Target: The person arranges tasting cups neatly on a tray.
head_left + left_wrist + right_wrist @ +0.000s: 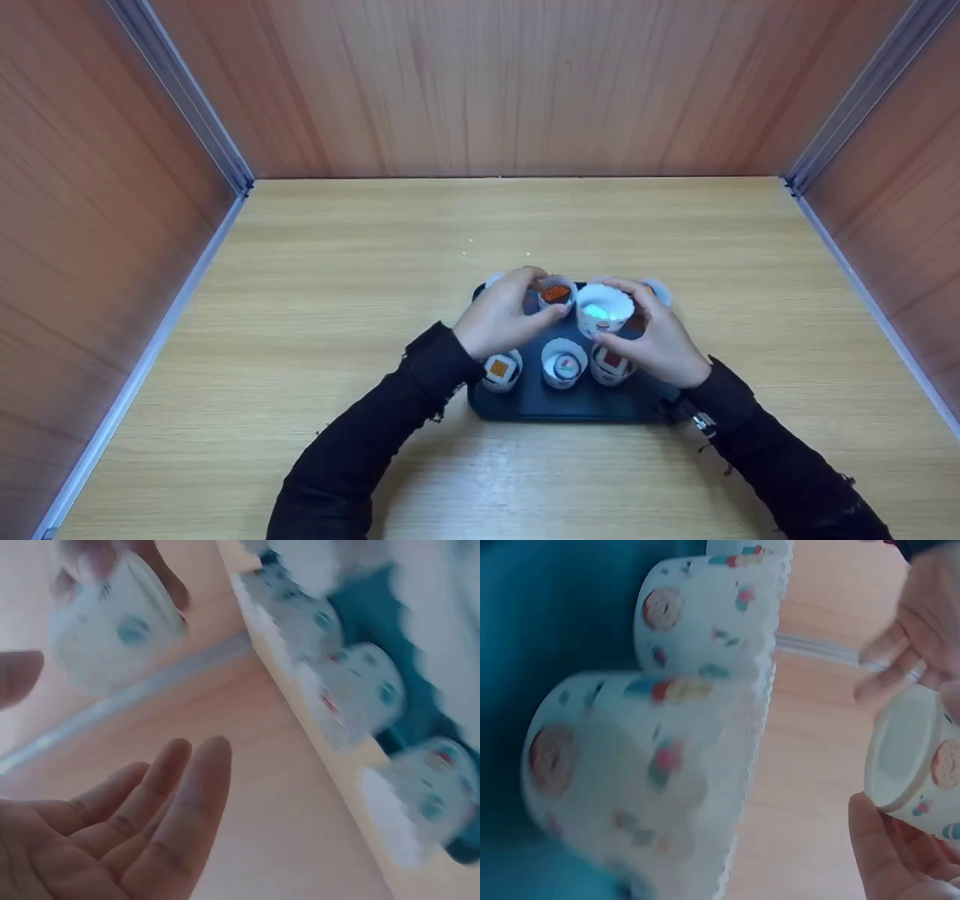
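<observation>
My right hand [661, 343] grips a scalloped white paper cup [598, 324] printed with small pictures, thumb at its near side. Something pale green shows inside. In the right wrist view this cup [904, 754] is tipped on its side relative to the camera. My left hand [501, 313] is beside it, above the tray; its fingers [176, 840] are extended and slightly bent in the left wrist view, holding nothing. Between the hands in the head view is a cup with an orange-red topped piece [556, 293]. The dark teal tray [536, 406] lies beneath both hands.
Along the tray's near side stand a cup with an orange square [501, 370], a cup with a small round piece [564, 363] and a cup with a dark red centre [611, 364]. Farther cups are partly hidden by the hands. Wood-grain walls [510, 90] enclose the table [360, 225].
</observation>
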